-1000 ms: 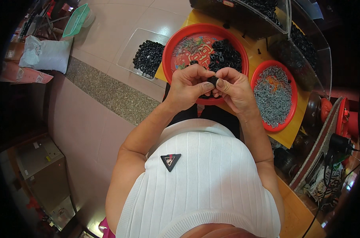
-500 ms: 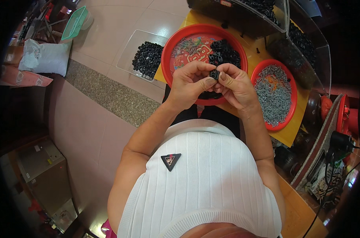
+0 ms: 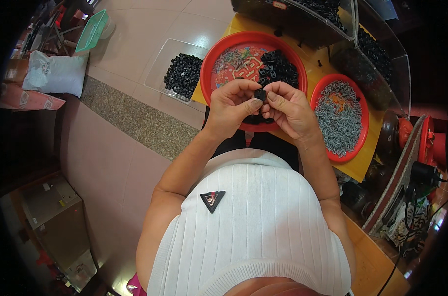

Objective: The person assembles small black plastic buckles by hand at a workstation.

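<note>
Head view, only one: left hand [image 3: 229, 111] and right hand [image 3: 293, 113] meet over the near edge of the big red tray [image 3: 205, 74], both pinching one small black part [image 3: 260, 95] between thumb and fingertips. Part is up in the fingers, above the tray, not lying in it. Fingers cover much of it, so can't tell if anything is fitted into it or if that piece is complete. Progress, my read: one piece in work, plenty left. Big tray has a heap of loose black pieces [image 3: 279, 66] at the far right and a thinner scatter of silver pins [image 3: 233, 58] at the far left. Small red tray [image 3: 365, 118], right of the right hand on the yellow table [image 3: 374, 140], is well stocked with silver screws [image 3: 338, 126]. Clear box [image 3: 156, 74], left of the big tray, holds a pile of black bits [image 3: 183, 74]; finished or raw, can't say at this size.
</note>
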Available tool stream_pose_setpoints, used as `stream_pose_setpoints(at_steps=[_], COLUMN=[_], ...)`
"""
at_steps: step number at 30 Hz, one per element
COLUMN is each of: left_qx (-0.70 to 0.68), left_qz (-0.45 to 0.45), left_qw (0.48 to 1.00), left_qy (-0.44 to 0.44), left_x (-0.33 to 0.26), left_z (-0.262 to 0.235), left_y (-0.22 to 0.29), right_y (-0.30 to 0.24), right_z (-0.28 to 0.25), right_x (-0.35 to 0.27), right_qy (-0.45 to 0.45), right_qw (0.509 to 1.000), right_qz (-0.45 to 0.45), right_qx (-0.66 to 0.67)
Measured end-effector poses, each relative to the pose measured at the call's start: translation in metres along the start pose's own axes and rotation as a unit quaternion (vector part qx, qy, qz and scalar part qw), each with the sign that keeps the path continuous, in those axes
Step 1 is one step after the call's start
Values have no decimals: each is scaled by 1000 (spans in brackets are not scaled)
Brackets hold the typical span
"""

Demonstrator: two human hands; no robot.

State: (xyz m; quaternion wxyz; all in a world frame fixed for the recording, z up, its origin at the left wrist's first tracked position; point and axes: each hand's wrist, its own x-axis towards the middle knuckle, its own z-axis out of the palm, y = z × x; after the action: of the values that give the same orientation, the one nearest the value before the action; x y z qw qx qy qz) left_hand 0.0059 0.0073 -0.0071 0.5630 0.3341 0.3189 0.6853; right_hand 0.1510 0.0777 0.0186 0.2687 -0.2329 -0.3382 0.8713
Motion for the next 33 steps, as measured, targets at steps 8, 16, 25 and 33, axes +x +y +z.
stream_pose_setpoints(at_steps=[8,16,25,33], left_qx=[20,6,176,589], left_qz=[-16,-25,17,193], left_qw=[999,999,984,784], left_qy=[19,31,35,42], left_x=[-2,-3,-15,-3], left_z=[3,5,0,-19], left_y=[1,1,3,21], right_y=[-4,-8,-50,-154], right_z=[2,4,-4,-57], right_x=[0,-2,-6,-25], right_qy=[12,27,141,273], right_qw=[999,999,958,898], right_qz=[23,34,-70,-318], right_qx=[-24,-20,-239,-136])
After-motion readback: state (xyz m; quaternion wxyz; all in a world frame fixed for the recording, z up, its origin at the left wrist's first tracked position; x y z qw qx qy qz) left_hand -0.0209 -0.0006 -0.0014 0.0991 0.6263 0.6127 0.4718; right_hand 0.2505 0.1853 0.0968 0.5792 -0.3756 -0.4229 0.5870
